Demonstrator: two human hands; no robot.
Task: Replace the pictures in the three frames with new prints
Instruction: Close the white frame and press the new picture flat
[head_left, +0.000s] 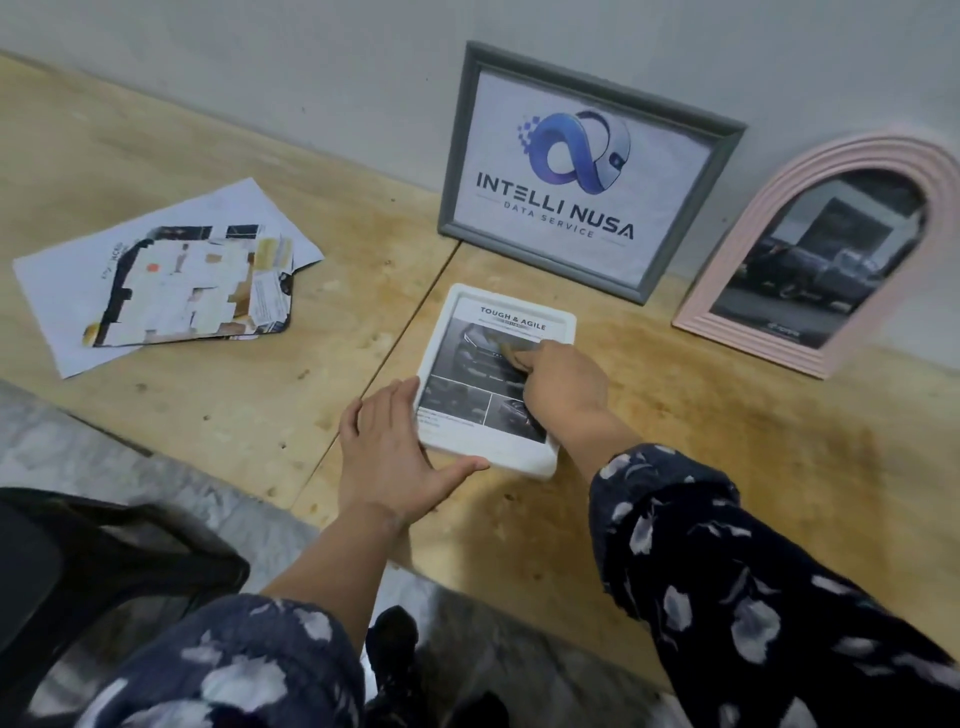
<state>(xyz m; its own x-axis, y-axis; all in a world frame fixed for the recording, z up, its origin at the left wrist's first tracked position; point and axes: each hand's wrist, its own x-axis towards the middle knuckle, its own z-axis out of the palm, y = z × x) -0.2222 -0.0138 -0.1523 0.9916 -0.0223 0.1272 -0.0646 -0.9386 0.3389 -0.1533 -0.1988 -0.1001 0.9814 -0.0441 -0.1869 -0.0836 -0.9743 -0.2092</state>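
The white frame (496, 376) lies flat on the wooden table (218, 395), just in front of the grey logo frame (587, 171); the left hand (387, 452) braces its near-left corner, fingers straight, holding nothing. The right hand (558, 387) — fingers curled, index tip pressing the car print (480, 364) — should smooth outward to the frame's corners, lightly; a hard push could crease it.

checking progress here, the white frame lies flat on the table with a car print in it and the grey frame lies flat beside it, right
Not quite. In the head view the grey frame stands upright, leaning against the wall behind the white frame. The white frame does lie flat on the table with a car print in it.
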